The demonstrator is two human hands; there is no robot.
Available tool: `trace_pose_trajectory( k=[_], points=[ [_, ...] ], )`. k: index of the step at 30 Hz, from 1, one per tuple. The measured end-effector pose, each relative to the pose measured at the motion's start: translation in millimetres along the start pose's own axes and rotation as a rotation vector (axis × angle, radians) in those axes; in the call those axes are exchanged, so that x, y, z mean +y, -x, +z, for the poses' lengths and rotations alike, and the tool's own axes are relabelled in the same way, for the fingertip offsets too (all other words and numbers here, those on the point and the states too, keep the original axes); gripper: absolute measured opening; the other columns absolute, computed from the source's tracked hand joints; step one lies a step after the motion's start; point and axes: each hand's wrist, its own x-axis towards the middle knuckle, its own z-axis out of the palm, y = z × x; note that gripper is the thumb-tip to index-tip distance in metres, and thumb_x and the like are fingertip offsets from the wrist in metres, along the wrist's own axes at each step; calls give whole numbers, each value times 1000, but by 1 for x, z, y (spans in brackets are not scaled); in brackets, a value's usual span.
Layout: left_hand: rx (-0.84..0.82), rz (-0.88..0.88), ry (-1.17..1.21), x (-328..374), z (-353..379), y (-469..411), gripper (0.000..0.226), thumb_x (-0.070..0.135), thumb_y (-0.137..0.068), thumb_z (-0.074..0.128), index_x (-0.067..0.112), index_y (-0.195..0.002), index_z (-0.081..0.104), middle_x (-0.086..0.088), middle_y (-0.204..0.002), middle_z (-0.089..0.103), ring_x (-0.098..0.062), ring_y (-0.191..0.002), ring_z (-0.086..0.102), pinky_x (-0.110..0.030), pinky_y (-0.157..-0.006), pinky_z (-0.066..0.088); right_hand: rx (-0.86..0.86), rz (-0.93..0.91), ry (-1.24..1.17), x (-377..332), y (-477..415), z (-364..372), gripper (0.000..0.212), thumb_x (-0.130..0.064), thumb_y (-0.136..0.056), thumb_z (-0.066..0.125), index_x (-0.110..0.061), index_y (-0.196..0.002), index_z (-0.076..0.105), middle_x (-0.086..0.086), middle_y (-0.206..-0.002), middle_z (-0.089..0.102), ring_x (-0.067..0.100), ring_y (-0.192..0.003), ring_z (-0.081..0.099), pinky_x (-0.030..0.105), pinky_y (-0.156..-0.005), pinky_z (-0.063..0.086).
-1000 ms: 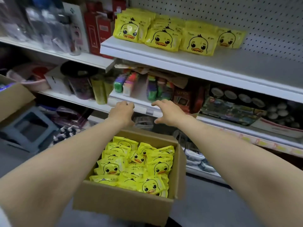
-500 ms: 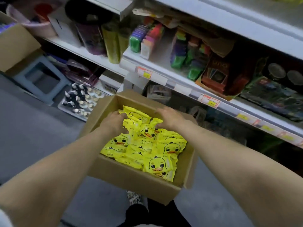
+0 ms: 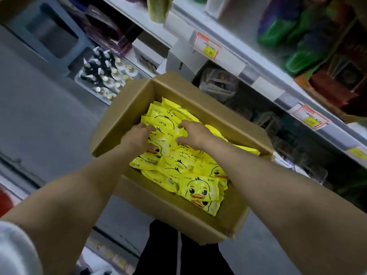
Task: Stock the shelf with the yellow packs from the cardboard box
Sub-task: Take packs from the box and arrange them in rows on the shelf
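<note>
While both hands are down in the box, the scene reads like this:

Box: one open brown cardboard box (image 3: 127,118), flaps standing up, seen from above in front of the shelving.

Packs: glossy yellow plastic packs (image 3: 198,192) with a cartoon duck face, orange beak, big eyes and small dark print. They lie loose and overlapping inside the box, some face up, some turned. About a dozen can be seen; the exact count I cannot tell, because they cover each other.

Left hand: one bare left hand (image 3: 137,138), fingers curled down onto the packs near the far left part of the pile, touching them. If it already pinches a pack, I cannot tell.

Right hand: one bare right hand (image 3: 193,133), fingers spread and half bent, the tips resting on the packs just beside the left hand. A closed grasp is not visible.

Shelf: white metal shelf edge (image 3: 264,76) running across the upper right, with two red and yellow price tags (image 3: 206,46) fully seen on its front strip. Blurred green and dark goods stand above it.

Floor: grey floor (image 3: 39,120) at the left, with a tray of small dark bottles (image 3: 103,74) near the box corner.
</note>
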Motion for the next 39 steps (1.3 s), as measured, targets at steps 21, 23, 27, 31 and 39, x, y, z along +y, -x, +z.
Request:
trace_pose_trajectory(
  k=[21,23,27,31,39],
  points=[
    [164,-61,288,-36,54,-16,69,32,-70,85,29,-129,48,-1,-137,40,-24,-130,35,-47,-98,44,42,-7,-218,-29,-67,50,41,-41,-84,74,-20,-118,66,0,-105,71,20,-97,66,34,-83,53],
    [188,-57,283,-36,55,-17,75,33,-73,83,33,-136,44,-2,-138,39,-25,-130,34,-45,-100,42,94,18,-254,-29,-68,55,36,-41,-85,73,-21,-115,67,-1,-101,71,20,-96,65,34,-79,52],
    [265,-7,49,-31,51,-21,78,41,-75,79,39,-143,40,-1,-144,35,-24,-134,28,-41,-107,31,320,63,-218,-23,-70,62,35,-44,-84,73,-26,-111,64,-1,-110,63,20,-108,58,33,-79,49],
    [201,1,17,-26,51,-25,77,40,-72,81,30,-138,41,-1,-145,37,-25,-134,32,-42,-106,32,289,45,-212,-17,-75,67,43,-45,-83,74,-25,-118,59,2,-123,55,22,-119,52,36,-90,48],
    [56,-21,-309,-27,47,-21,64,52,-76,74,35,-133,51,0,-133,52,-26,-128,37,-42,-105,30,167,64,-282,-22,-82,69,59,-42,-83,76,-19,-130,49,3,-128,60,25,-114,57,30,-79,42]
  ],
)
